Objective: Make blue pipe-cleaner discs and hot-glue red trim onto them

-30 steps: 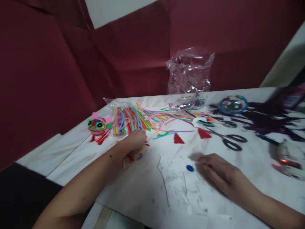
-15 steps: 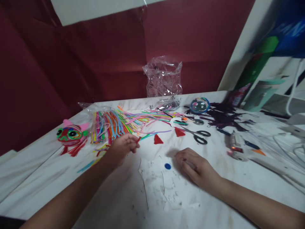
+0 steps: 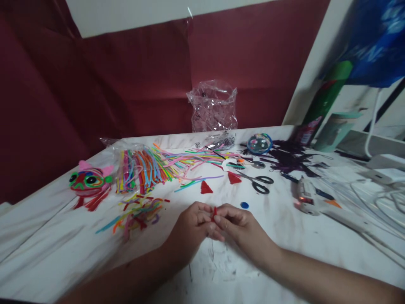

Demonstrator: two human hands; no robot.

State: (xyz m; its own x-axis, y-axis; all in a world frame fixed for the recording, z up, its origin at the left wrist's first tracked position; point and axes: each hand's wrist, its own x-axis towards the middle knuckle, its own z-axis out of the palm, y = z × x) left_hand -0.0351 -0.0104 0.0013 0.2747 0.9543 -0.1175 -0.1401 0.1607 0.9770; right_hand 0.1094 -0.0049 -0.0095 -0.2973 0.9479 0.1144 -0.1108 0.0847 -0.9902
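At worktop (image 3: pixel 284 219) centre, over its scuffed patch | left hand (image 3: pixel 193 228) is back from the loose strips (image 3: pixel 136 211), now meeting right hand (image 3: pixel 240 228); both grips pinched shut on red strip (image 3: pixel 215 211) — pick made, shaping under way | strip: short, thin, upright between fingertips | blue dot (image 3: pixel 244 205) just beyond grip, scissors (image 3: pixel 257 183) farther.

Dim light here, and a white marbled bench (image 3: pixel 79 257) fills the foreground. Behind it a dark red paper backdrop (image 3: pixel 126 84) covers the wall, with a strip of white wall (image 3: pixel 158 12) showing above. On the right stands a white pillar (image 3: pixel 311 71).
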